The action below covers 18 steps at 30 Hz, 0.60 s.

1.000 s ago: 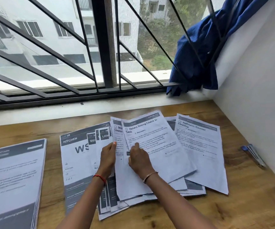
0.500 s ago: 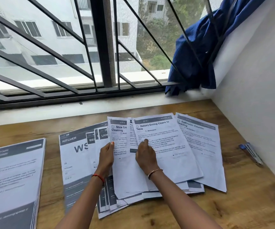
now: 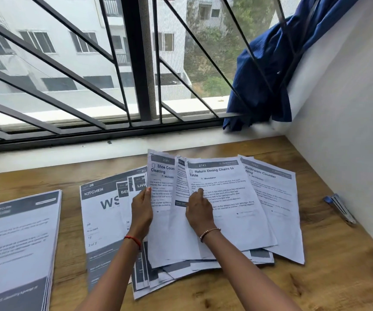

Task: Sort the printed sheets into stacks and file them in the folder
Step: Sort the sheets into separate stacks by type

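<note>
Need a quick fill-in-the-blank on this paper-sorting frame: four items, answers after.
1. The right hand rests on the white printed sheet titled "Return Dining ____ to Table".
2. The left hand touches the white sheet numbered 3089, whose title begins with the word ____.
3. The dark-banded sheet left of the left hand is headed ____.
4. The crumpled cloth on the window grille is ____ in colour.

Missing words: Chairs; Shoe; KITCHEN; blue.
</note>
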Each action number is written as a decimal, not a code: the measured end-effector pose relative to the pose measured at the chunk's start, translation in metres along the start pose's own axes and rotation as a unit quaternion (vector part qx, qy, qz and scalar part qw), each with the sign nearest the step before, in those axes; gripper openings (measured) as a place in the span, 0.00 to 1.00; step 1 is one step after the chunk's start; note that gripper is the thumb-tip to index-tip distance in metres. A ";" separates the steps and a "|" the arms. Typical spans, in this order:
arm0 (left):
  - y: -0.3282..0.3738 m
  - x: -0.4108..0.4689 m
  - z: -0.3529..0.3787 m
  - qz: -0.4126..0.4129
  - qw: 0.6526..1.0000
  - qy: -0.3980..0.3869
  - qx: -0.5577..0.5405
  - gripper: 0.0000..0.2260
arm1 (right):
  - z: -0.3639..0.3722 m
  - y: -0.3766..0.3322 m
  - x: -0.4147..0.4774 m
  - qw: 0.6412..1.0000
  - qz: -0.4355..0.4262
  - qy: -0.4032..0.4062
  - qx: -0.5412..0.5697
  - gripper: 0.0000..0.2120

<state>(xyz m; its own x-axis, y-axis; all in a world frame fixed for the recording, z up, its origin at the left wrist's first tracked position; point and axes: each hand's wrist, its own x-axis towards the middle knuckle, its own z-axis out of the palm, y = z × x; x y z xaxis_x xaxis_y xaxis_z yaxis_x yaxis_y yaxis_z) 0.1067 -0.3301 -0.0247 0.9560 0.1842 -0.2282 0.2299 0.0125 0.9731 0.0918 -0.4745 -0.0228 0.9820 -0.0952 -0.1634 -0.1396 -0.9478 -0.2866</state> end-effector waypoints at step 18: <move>0.145 0.009 -0.036 0.418 0.849 0.280 0.164 0.15 | -0.076 -0.010 0.019 0.939 0.034 0.281 0.195 0.07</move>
<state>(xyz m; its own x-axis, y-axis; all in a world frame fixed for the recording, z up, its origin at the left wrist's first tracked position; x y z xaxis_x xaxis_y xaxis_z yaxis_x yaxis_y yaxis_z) 0.1417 -0.2911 0.1155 0.5943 0.4338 0.6772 -0.3602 -0.6093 0.7064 0.1215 -0.4903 0.0486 0.8658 -0.4015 0.2986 -0.1333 -0.7603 -0.6358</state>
